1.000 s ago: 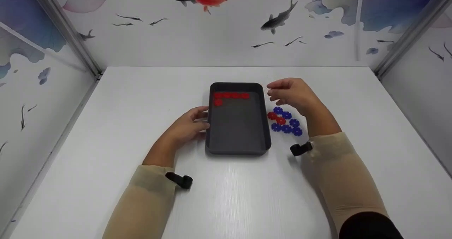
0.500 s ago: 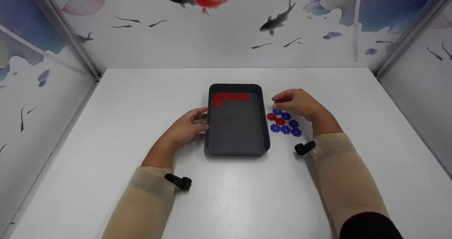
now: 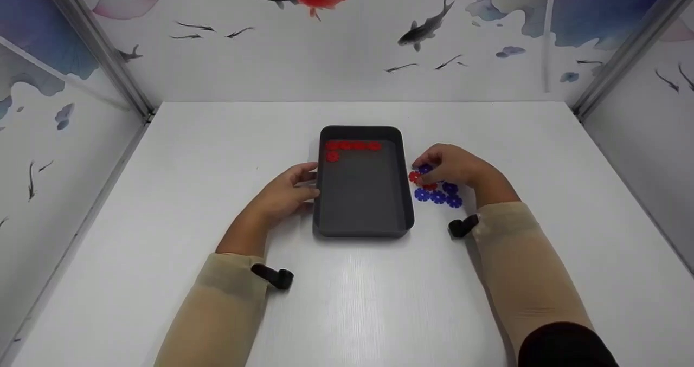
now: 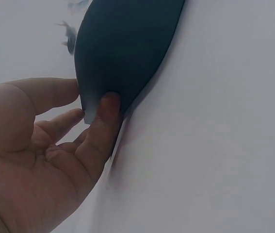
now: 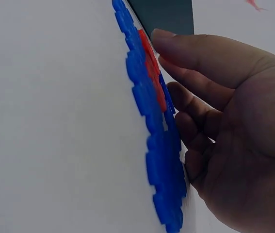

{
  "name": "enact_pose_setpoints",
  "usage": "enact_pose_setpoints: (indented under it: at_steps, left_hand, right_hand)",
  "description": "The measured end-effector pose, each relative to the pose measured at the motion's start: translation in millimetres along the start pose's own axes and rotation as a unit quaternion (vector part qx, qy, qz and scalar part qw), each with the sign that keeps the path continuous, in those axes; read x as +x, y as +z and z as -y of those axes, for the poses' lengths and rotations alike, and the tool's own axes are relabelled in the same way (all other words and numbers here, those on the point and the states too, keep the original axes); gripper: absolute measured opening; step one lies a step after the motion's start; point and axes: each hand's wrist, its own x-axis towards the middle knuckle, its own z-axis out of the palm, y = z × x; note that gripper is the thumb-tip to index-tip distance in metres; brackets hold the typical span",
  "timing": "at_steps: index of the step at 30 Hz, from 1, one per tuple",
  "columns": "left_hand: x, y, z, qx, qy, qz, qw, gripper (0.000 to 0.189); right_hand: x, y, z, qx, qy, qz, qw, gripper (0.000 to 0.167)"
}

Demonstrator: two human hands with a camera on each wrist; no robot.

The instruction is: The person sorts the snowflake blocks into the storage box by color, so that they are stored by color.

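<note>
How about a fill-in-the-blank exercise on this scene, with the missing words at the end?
All five pieces inside the gray tray are coloured ____.
The row nearest the tray's far wall has ____ pieces.
The loose pieces beside the tray are red and ____.
The grip at those loose pieces is the person's ____ one.

Missing words: red; four; blue; right.
</note>
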Motion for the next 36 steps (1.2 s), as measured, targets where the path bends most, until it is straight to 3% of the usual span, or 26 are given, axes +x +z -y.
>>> enact_pose_setpoints:
  at_steps: [11,18,24,30,36]
  left_hand:
    - [1.4,-1.0,-1.6,0.016,0.002,0.0,0.9999,0.072]
    - [1.1,-0.8,-0.7,0.003,0.001,0.001,1.0,0.072]
    - [-0.2,-0.7,0.8,-0.008,-0.002,0.007,0.9999,0.072]
    - [0.7,-0.1,1.6,-0.008,-0.01,0.001,0.9999,0.072]
    - [1.6,-0.7,1.0,-0.002,-0.007,-0.002,1.0,0.071]
  right_hand:
    - [1.1,2.6,5.6,-0.012,-0.003,0.01,0.9999,0.029]
    - [1.2,2.9,5.2,0.007,0.0,-0.025,0.9997,0.024]
    - [-3.2,-0.6,10.2,0.022,-0.007,-0.026,0.9994,0.017]
    - [-10.7,-10.2,21.5,0.088,0.001,-0.063,0.9942,0.025]
    - [-16.5,-13.5,39.0,0.189,-0.019,-0.1,0.9766,0.028]
